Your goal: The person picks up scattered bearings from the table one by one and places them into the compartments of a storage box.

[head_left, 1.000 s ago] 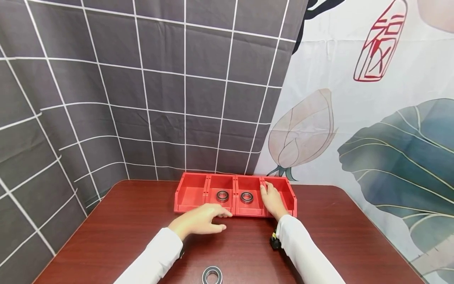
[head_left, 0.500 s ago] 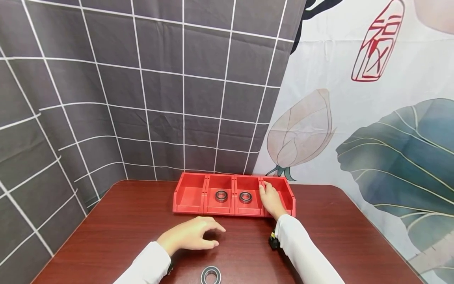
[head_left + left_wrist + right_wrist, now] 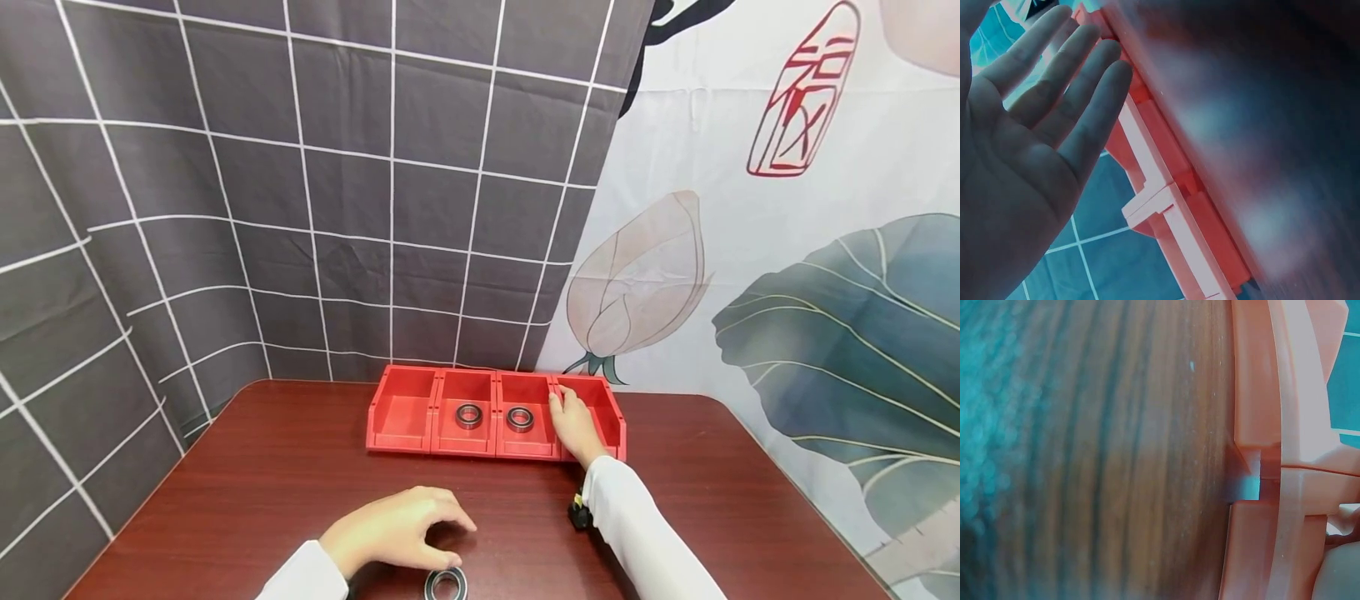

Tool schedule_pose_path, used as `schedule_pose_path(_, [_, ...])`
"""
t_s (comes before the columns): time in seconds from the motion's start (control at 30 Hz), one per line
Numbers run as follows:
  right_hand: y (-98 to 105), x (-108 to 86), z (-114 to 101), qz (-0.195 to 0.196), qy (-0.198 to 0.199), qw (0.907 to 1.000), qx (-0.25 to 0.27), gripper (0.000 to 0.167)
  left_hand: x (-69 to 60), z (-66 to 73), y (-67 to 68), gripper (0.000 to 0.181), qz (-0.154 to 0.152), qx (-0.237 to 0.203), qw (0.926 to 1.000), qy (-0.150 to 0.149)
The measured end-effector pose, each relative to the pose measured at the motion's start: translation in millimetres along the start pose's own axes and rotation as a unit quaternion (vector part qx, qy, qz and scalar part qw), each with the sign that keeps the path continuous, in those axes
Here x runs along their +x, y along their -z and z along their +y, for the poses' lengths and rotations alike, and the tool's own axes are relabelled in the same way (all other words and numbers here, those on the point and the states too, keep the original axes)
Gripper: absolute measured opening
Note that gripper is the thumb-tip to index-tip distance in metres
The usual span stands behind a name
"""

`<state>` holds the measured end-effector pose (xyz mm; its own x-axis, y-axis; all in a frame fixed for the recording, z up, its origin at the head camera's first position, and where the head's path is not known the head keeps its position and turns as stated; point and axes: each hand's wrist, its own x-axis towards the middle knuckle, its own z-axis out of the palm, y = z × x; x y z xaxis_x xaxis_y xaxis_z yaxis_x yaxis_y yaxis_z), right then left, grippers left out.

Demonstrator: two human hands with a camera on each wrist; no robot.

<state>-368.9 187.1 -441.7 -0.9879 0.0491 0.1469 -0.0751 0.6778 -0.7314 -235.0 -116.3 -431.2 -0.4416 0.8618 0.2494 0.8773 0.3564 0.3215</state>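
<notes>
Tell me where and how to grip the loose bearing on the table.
Probably pinch the bearing across its outer rim, with the left hand coming from above. It's round and lies flat on the table, hole facing up; that hand's thumb is right by its far edge.

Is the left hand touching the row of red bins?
Apart. The head view shows a strip of bare brown table between the left hand and the red bins.

Table point(image 3: 255, 475), red-brown, round-cornered; backed by dark grey cloth point(image 3: 341, 196), ruled in white. White hanging point(image 3: 697, 150) at right, printed with flower bud point(image 3: 637, 279), large leaf point(image 3: 862, 325), red seal point(image 3: 792, 107).
</notes>
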Motion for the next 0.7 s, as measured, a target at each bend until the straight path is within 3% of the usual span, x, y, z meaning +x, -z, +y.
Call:
schedule_pose_path(0.17, [0,0.0,1,0.002,0.003,1.0000,-0.002,0.054,-3.0,7.4,-1.7,0.030,-0.009,-0.017,0.9998,-0.005])
schedule_pose_path(0.53, [1,0.8,0,0.006,0.005,1.0000,-0.002,0.053,-11.3,17.8,-3.7,0.033,-0.004,0.004,1.0000,-0.004])
schedule_pose_path(0.7, [1,-0.4,0,-0.001,0.000,1.0000,0.000,0.055,-11.3,19.0,-6.2,0.031,0.003,0.012,0.9997,-0.021])
